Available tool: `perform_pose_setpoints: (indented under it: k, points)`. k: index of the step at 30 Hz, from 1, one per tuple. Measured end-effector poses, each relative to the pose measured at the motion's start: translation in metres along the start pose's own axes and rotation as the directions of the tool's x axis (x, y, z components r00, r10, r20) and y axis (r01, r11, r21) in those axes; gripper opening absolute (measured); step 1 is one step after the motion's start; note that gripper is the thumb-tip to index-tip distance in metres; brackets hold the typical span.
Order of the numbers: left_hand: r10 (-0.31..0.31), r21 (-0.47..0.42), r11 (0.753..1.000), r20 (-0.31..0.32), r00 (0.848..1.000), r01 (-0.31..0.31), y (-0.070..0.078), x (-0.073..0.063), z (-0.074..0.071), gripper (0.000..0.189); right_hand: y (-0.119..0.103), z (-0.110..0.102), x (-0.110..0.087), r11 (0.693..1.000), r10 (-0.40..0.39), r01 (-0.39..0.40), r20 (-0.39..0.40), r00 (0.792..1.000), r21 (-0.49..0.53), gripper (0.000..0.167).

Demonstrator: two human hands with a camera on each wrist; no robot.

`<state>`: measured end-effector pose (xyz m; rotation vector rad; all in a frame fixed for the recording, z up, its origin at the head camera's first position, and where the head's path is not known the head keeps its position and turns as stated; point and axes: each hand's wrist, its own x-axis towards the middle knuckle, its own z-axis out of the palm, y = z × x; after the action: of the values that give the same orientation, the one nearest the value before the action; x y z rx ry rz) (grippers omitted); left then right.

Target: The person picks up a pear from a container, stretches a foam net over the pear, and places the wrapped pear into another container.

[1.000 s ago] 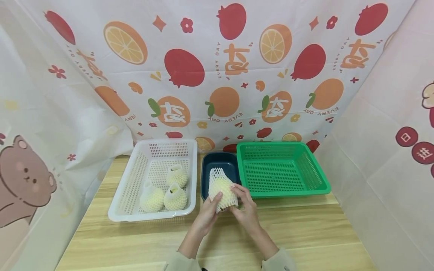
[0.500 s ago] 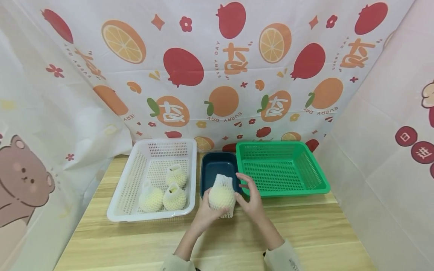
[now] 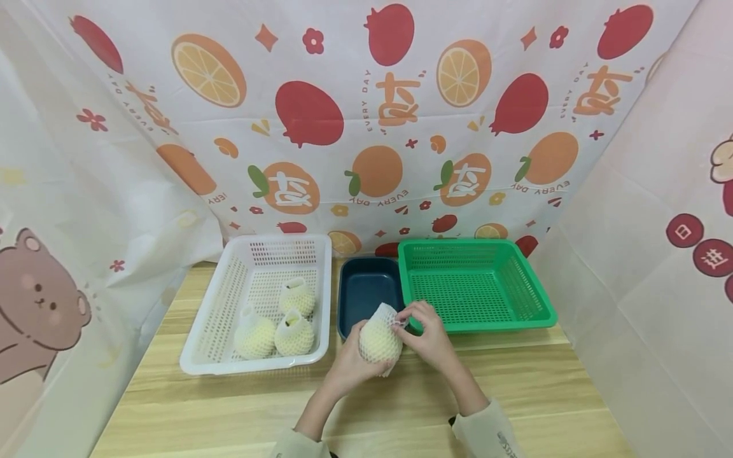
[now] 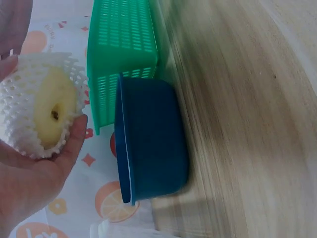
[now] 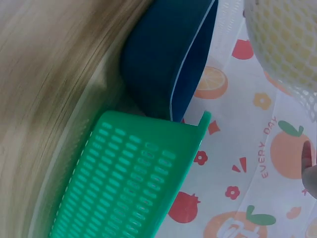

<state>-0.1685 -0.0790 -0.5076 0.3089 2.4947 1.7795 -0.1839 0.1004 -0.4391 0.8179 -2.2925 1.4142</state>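
A round, pale yellow pear sits inside a white foam net. Its dark, dimpled end shows through the net's opening in the left wrist view. My left hand grips the wrapped pear from the left and below, over the table's front part. On the other side, my right hand pinches the net's edge near its narrower upper end with thumb and fingertips. Only part of the netted pear shows at the right wrist view's upper right corner, with one fingertip below it.
Behind the hands stands a dark blue basin. To its left, a white basket holds 3 pears in foam nets. A green basket stands to the right. Patterned cloth hangs behind the wooden table.
The left hand has turned the wrapped pear and shifted it slightly right. The right hand came off it, opened, then came back to pinch the foam net's edge.
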Motion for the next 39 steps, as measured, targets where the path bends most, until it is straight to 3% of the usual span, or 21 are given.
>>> perform_pose_setpoints:
  k: [4, 6, 8, 10, 12, 15, 18, 21, 24, 27, 29, 32, 35, 38, 39]
  points:
    - [-0.034, -0.015, 0.999, -0.020, 0.999, 0.033, 0.000, 0.001, 0.001, 0.087, 0.001, 0.004, -0.001, 0.998, -0.038, 0.036, -0.029, 0.999, -0.043, 0.018]
    - [-0.062, -0.045, 0.997, -0.022, 0.998, 0.061, 0.000, 0.002, 0.002, 0.088, 0.001, 0.006, -0.001, 1.000, 0.020, -0.020, -0.040, 0.999, -0.012, 0.027]
    - [-0.100, -0.118, 0.988, -0.022, 0.995, 0.096, 0.000, 0.002, 0.002, 0.088, 0.001, 0.009, -0.003, 0.990, 0.126, -0.123, -0.034, 0.991, 0.067, 0.037]
    - [-0.137, -0.200, 0.971, -0.026, 0.990, 0.129, 0.000, 0.003, 0.001, 0.088, 0.000, 0.012, -0.004, 0.956, 0.251, -0.249, 0.010, 0.968, 0.156, 0.045]
    - [-0.162, -0.294, 0.944, -0.024, 0.986, 0.148, 0.001, 0.003, 0.001, 0.086, -0.001, 0.017, -0.006, 0.905, 0.354, -0.363, 0.081, 0.932, 0.221, 0.048]
    - [-0.168, -0.373, 0.915, 0.000, 0.986, 0.156, 0.002, 0.004, 0.000, 0.082, -0.001, 0.024, -0.010, 0.839, 0.454, -0.488, 0.183, 0.872, 0.240, 0.050]
    - [-0.143, -0.450, 0.877, 0.088, 0.986, 0.167, 0.004, 0.004, -0.003, 0.075, 0.002, 0.029, -0.013, 0.795, 0.504, -0.547, 0.218, 0.836, 0.263, 0.056]
    - [-0.104, -0.506, 0.842, 0.189, 0.976, 0.188, 0.004, 0.004, -0.006, 0.071, 0.009, 0.034, -0.015, 0.761, 0.528, -0.568, 0.210, 0.823, 0.313, 0.062]
    - [-0.089, -0.503, 0.840, 0.241, 0.966, 0.203, 0.002, 0.004, -0.009, 0.069, 0.025, 0.039, -0.019, 0.716, 0.574, -0.602, 0.191, 0.796, 0.353, 0.066]
    - [-0.105, -0.486, 0.848, 0.237, 0.966, 0.211, 0.000, 0.005, -0.009, 0.069, 0.041, 0.044, -0.023, 0.669, 0.625, -0.632, 0.165, 0.763, 0.391, 0.062]
    - [-0.110, -0.513, 0.832, 0.225, 0.968, 0.214, -0.002, 0.007, -0.009, 0.069, 0.048, 0.044, -0.025, 0.628, 0.646, -0.644, 0.169, 0.744, 0.436, 0.058]
    - [-0.101, -0.581, 0.786, 0.214, 0.972, 0.210, -0.005, 0.009, -0.006, 0.066, 0.052, 0.043, -0.027, 0.547, 0.641, -0.632, 0.211, 0.738, 0.549, 0.055]
    - [-0.086, -0.652, 0.728, 0.221, 0.972, 0.212, -0.007, 0.013, -0.003, 0.062, 0.052, 0.042, -0.027, 0.421, 0.605, -0.613, 0.297, 0.739, 0.669, 0.057]
    - [-0.071, -0.681, 0.694, 0.257, 0.964, 0.233, -0.007, 0.016, 0.000, 0.062, 0.051, 0.044, -0.027, 0.289, 0.570, -0.602, 0.371, 0.733, 0.745, 0.058]
    - [-0.064, -0.685, 0.686, 0.276, 0.959, 0.243, -0.007, 0.017, 0.001, 0.063, 0.050, 0.045, -0.027, 0.262, 0.562, -0.600, 0.386, 0.731, 0.756, 0.058]
